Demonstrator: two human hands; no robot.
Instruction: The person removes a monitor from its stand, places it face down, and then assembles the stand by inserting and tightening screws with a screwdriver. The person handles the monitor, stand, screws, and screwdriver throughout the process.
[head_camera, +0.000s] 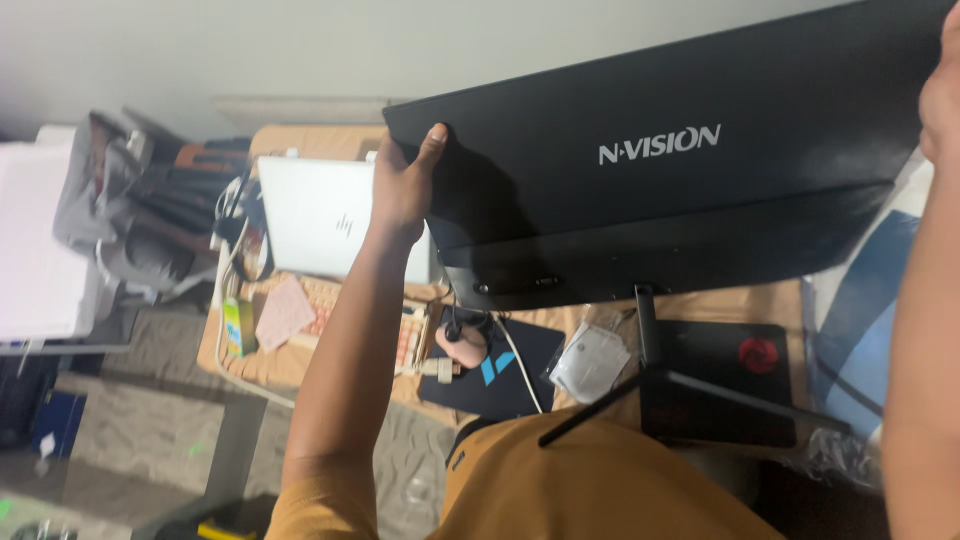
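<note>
1. Step: black monitor (690, 170) held up over the desk (300, 365), back panel facing the camera.
2. Left hand (405, 185) grips its left edge; right hand (940, 100) at the right edge, grip unclear.
3. Next probably needs a level, steady lowering, clear of the laptop (320, 215) and the mouse (462, 345).

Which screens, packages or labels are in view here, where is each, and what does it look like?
Monitor: held up by both hands at its side edges, back facing the camera; wide black panel with a white logo.
Laptop: closed on the desk, left of the left hand; flat, silver-white.
Small box: near the desk's left edge; green and yellow.
Plastic packet: on the desk below the monitor; clear, white contents.
</note>
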